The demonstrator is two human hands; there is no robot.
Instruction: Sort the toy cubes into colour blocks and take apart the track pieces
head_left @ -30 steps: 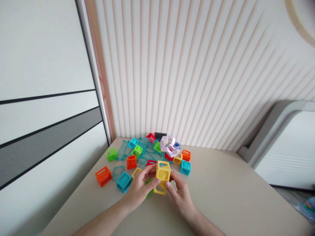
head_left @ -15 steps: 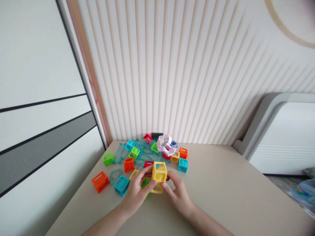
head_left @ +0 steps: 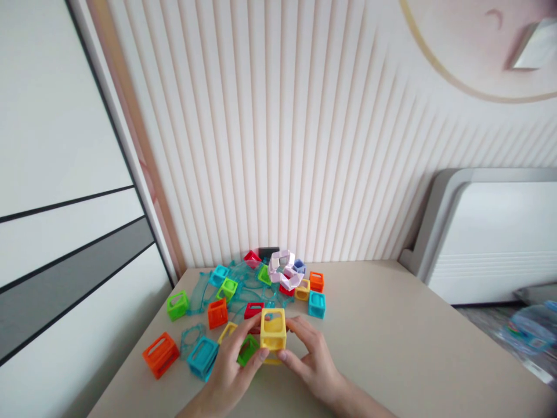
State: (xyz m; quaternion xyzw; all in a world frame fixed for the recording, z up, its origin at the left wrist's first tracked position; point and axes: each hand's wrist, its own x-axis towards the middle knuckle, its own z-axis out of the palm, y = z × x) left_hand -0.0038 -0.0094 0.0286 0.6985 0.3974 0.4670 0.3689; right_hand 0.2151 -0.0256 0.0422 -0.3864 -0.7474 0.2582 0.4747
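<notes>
Two stacked yellow open-sided toy cubes are between my hands, the upper cube (head_left: 273,330) showing its top frame and front. Only a strip of the lower one shows below it. My left hand (head_left: 230,363) is closed on the left side of the stack, with thumb and fingers bent round it. From the right, my right hand (head_left: 314,361) grips it the same way, its thumb at the front near the seam. Just behind my left thumb sits a green cube (head_left: 248,349), partly covered. A red cube (head_left: 253,310) lies behind the left fingers.
Teal see-through panels (head_left: 243,284) lie under and among more cubes near the ribbed wall (head_left: 270,145). A lilac faceted ring (head_left: 285,270) rests there. Orange (head_left: 161,354) and blue (head_left: 202,357) cubes stand at left. Another blue cube (head_left: 317,305) stands at right on the table (head_left: 374,331).
The view has shifted, so the table things appear further left and lower. The yellow stack is turned in my hands, showing more of its top and less of the lower cube.
</notes>
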